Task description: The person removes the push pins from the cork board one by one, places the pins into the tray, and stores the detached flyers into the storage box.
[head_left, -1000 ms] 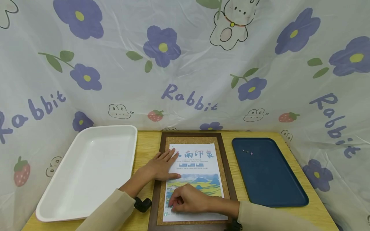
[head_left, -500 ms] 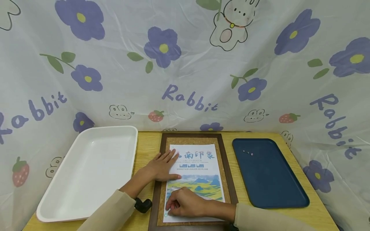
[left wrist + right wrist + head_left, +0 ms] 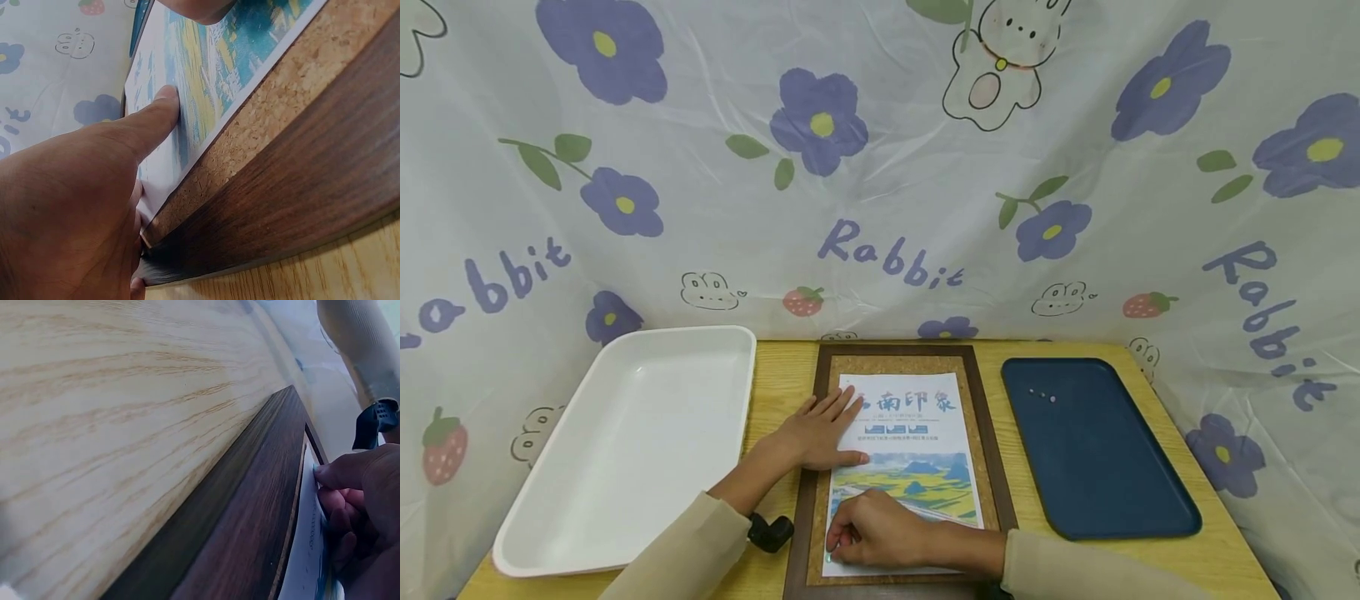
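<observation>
A printed poster with blue lettering and a yellow-green landscape lies on a cork board with a dark brown frame. My left hand rests with spread fingers on the poster's left side; its thumb lies on the print in the left wrist view. At the poster's lower left corner, my right hand has curled fingers, thumb and index fingertips together against the paper. They seem to pinch a pushpin, almost wholly hidden by the fingertips. Several tiny pushpins lie in the dark blue tray.
To the left stands a large white tray. The board and both trays sit on a wooden table. Behind it hangs a white curtain with purple flowers and rabbits.
My right hand has moved slightly down and left across the poster to its lower left corner. My left hand has stayed in place.
</observation>
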A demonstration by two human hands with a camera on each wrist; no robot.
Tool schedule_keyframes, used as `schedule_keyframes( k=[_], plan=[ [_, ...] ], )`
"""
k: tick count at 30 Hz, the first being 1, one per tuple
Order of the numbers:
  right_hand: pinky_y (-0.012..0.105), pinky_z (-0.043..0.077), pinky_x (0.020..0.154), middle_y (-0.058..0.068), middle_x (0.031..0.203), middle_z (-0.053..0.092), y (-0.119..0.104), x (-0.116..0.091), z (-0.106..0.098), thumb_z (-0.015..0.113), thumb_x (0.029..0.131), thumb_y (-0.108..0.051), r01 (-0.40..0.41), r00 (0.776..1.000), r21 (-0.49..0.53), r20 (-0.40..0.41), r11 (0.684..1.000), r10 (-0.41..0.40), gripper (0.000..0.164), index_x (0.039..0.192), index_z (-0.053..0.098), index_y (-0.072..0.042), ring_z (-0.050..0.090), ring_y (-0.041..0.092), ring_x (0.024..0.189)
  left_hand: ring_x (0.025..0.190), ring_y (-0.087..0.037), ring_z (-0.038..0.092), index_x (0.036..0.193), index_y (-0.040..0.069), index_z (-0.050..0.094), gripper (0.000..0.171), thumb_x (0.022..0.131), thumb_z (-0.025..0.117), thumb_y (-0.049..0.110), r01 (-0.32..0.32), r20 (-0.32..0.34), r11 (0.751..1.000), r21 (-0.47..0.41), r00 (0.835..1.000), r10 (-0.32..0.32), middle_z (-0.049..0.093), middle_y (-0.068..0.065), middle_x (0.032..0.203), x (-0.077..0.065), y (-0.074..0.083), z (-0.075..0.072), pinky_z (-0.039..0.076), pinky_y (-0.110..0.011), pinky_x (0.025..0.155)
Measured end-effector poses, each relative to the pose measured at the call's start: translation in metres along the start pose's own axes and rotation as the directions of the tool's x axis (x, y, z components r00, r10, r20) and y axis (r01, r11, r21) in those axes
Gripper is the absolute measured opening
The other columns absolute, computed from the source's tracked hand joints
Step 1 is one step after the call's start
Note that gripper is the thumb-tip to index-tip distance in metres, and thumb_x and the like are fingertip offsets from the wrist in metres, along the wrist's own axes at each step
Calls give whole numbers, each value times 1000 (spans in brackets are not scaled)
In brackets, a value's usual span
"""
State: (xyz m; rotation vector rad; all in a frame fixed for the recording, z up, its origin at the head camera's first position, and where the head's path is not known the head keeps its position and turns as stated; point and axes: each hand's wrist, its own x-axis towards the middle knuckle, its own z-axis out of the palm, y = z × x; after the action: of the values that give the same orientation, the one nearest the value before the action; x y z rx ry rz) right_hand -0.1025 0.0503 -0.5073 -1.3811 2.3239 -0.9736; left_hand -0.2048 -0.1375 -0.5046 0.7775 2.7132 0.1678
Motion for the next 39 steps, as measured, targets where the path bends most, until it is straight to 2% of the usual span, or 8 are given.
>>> schedule_keyframes(
  k=[7, 14, 30, 39],
  plan=[
    [4, 45, 62, -4, 80, 71, -3, 1, -2, 77, 94, -1, -6, 1000, -19, 18, 1000, 6, 8, 96, 80, -9, 47, -17, 66, 165, -32, 5, 172, 15, 12, 99, 101, 53, 71, -4, 15, 1000, -13, 1000, 4, 2, -9, 179, -5, 4, -6, 10, -60, 130],
    [4, 45, 62, -6, 80, 70, -5, 2, -5, 75, 95, 0, -30, 999, -23, 43, 999, 31, 11, 95, 80, -9, 47, -15, 65, 164, -37, 10, 171, 7, 19, 96, 103, 55, 65, -24, 19, 999, -48, 999, 25, 9, -16, 178, -13, 12, -19, 11, -62, 129],
    [6, 44, 62, -11, 78, 65, -7, 5, -9, 75, 96, -4, -80, 991, -31, 103, 996, 83, 9, 95, 78, -12, 48, -13, 64, 164, -36, 11, 171, 8, 19, 94, 104, 57, 62, -13, 27, 1000, -24, 1000, 13, 9, -16, 178, -13, 14, -22, 14, -62, 129],
    [7, 46, 63, -12, 78, 66, -7, 5, -10, 75, 96, -3, -93, 987, 6, 128, 996, 92, 10, 96, 79, -12, 49, -13, 65, 164, -36, 13, 171, 8, 20, 95, 103, 58, 63, -5, 15, 999, -34, 1000, 6, 11, -15, 178, -14, 14, -21, 14, -61, 129]
  ],
)
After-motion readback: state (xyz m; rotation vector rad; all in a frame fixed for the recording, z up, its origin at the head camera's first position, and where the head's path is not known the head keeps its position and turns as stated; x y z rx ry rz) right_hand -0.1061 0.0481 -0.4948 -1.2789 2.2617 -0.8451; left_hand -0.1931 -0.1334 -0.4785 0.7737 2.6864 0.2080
